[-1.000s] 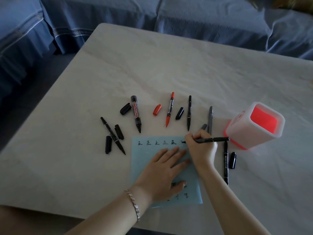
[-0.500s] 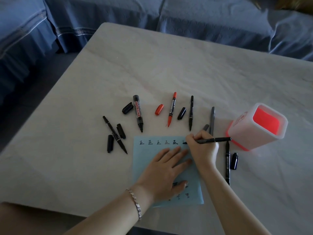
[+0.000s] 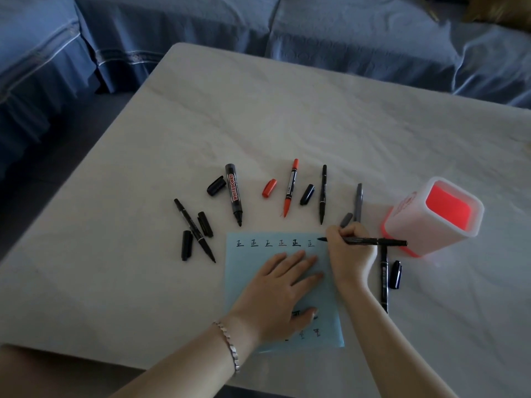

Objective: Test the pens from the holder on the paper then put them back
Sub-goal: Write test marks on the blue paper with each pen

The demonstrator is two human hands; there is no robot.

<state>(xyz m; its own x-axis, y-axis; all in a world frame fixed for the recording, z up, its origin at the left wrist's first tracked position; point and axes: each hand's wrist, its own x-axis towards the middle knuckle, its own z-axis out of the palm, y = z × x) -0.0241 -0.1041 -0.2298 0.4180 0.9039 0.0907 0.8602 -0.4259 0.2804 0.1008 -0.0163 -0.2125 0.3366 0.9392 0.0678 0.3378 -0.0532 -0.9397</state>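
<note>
**A:** What did we see, from the biggest thing down?

**B:** A pale bench (image 3: 287, 110), and on it a blue paper (image 3: 244, 285) with a row of test marks along its far edge. The white holder (image 3: 408, 228), red inside, stood just right of the paper.

**A:** And our hands?

**B:** Our left hand (image 3: 275, 291) lay flat on the paper, fingers (image 3: 298, 261) straight and slightly spread. Our right hand (image 3: 349, 254) pinched a black pen (image 3: 373, 241), fingers curled round it.

**A:** How did the pen lie?

**B:** Nearly level, left to right. Its tip was at the paper's far right corner and its tail reached toward the holder. We judged the right hand nearer for putting it back.
</note>
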